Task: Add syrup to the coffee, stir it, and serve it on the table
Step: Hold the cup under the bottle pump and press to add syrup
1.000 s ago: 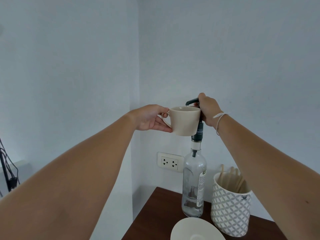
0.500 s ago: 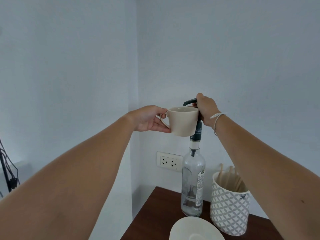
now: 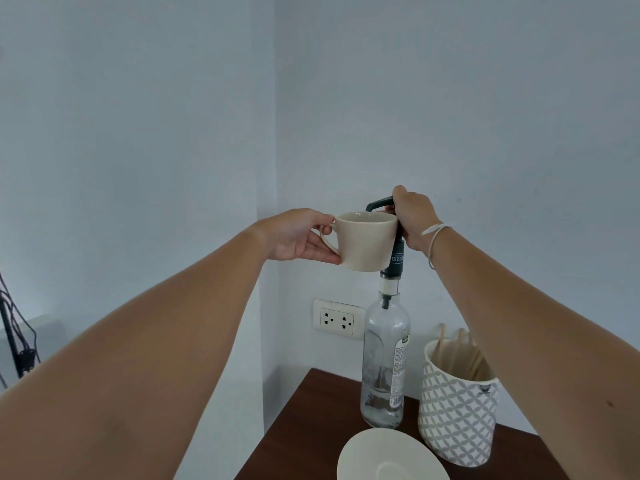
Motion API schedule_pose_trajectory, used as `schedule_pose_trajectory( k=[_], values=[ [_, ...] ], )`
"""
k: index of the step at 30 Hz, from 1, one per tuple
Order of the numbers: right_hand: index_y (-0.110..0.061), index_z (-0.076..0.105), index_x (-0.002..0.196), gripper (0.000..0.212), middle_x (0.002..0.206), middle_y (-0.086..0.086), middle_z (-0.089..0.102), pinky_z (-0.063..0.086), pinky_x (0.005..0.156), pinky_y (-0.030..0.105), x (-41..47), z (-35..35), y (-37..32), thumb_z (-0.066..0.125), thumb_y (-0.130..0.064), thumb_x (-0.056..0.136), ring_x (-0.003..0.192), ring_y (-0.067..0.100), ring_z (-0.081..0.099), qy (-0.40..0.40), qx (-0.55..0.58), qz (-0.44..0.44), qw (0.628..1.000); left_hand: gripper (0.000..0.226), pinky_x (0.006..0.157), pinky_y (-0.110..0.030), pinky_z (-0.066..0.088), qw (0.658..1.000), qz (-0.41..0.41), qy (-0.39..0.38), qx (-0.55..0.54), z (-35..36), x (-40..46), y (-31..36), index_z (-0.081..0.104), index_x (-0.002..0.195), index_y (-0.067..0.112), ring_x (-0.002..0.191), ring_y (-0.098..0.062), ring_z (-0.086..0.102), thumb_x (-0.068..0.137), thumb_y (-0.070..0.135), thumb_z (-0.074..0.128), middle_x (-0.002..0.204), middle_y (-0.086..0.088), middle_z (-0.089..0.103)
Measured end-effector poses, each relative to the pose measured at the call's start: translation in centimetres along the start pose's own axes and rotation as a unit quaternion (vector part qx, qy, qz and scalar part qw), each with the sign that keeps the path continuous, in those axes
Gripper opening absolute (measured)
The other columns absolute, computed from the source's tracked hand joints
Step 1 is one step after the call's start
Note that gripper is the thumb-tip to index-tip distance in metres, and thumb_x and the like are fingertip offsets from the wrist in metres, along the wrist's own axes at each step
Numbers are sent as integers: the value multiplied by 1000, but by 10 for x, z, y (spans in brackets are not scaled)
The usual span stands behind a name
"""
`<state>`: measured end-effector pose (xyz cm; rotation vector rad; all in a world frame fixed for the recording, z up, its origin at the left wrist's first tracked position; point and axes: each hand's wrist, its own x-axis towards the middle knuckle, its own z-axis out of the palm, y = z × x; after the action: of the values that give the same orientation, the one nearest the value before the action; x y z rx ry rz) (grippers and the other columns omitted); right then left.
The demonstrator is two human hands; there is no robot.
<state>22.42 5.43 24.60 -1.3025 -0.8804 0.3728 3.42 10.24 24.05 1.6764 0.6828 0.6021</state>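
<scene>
My left hand grips the handle of a cream coffee cup and holds it upright in the air. The cup's rim sits just under the spout of the dark green pump. My right hand is closed around the pump head, on top of a tall clear syrup bottle. The bottle stands on the dark wooden table and holds a little clear liquid at the bottom. What is inside the cup is hidden from here.
A cream saucer lies at the table's near edge. A white patterned holder with wooden stir sticks stands right of the bottle. A wall socket is behind it. Black cables hang at far left.
The pump head and my right hand have risen a little. The cup has stayed under the spout.
</scene>
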Motion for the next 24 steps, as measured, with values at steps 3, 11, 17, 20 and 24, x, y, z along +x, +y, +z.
schedule_pose_trajectory(
  k=[3, 11, 17, 20, 24],
  values=[
    [-14, 41, 60, 28, 62, 0, 51, 32, 53, 27, -2, 0, 6, 35, -19, 86, 58, 17, 44, -4, -6, 6, 1000, 33, 75, -30, 59, 1000, -7, -2, -2, 1, 0, -6, 45, 68, 8, 74, -32, 72, 97, 23, 45, 75, -29, 68],
    [-14, 39, 56, 31, 60, 1, 47, 30, 53, 27, -4, 0, 7, 36, -19, 86, 57, 17, 40, -3, -23, -7, 1000, 32, 75, -30, 60, 1000, -3, -2, -2, -1, -1, -7, 45, 68, 9, 75, -32, 72, 96, 24, 45, 72, -28, 69],
    [-15, 39, 56, 30, 61, 3, 48, 30, 54, 28, -5, -1, 4, 37, -20, 85, 60, 20, 41, -11, -32, -10, 999, 33, 73, -29, 60, 1000, -4, -1, -9, 2, -5, -7, 45, 68, 9, 73, -31, 72, 97, 24, 45, 80, -30, 66],
    [-14, 42, 58, 29, 63, 3, 50, 30, 55, 29, -5, -2, 3, 37, -21, 86, 62, 20, 42, -24, -30, -1, 999, 32, 73, -29, 59, 1000, -3, 3, -7, 4, -8, -6, 44, 68, 9, 74, -32, 71, 97, 24, 45, 84, -31, 64],
    [-14, 45, 64, 27, 64, 3, 55, 35, 56, 29, -6, -4, 1, 37, -24, 88, 60, 19, 46, -45, -8, 25, 999, 32, 74, -30, 59, 1000, -3, 5, -13, 5, -10, -7, 45, 68, 9, 75, -32, 71, 97, 24, 45, 83, -32, 64]
  ],
)
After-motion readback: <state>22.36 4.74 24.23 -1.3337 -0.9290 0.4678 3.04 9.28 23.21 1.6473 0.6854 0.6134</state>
